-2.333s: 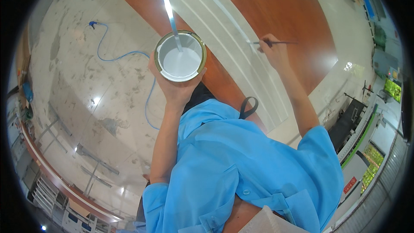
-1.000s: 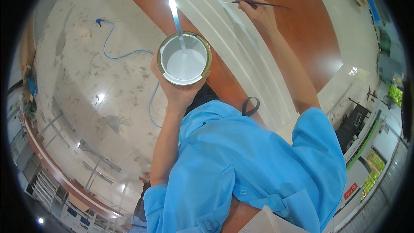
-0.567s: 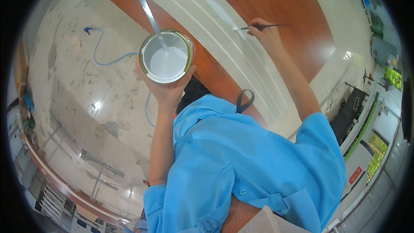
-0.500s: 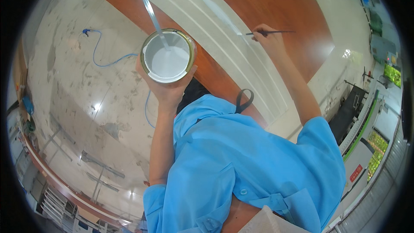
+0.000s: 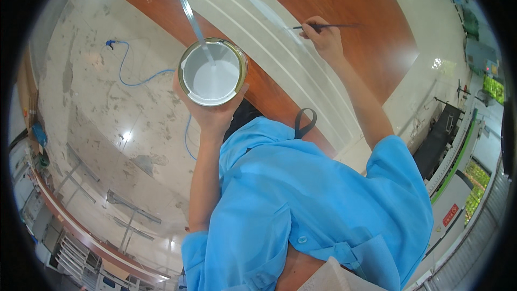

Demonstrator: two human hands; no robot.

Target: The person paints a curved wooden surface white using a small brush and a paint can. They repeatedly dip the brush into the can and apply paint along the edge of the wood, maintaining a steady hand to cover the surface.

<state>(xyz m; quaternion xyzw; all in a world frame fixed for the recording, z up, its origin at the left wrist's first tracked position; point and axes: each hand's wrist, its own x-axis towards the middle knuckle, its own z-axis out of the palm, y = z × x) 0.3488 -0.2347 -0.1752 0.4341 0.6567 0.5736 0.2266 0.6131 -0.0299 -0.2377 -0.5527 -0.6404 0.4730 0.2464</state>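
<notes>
Your left hand (image 5: 212,118) has its fingers clamped around the lower outside of the open can (image 5: 243,71), near your waist and mouth up, probably so the pale paint (image 5: 215,80) stays level and within reach while the long flat stick (image 5: 188,13) leans out over the rim. Your right hand (image 5: 324,39) has its fingers pinched on the thin brush (image 5: 344,25) near its tip, likely for fine control along the white streak (image 5: 264,8) beside the reddish-brown panel (image 5: 371,37); whether the bristles touch, you cannot tell.
</notes>
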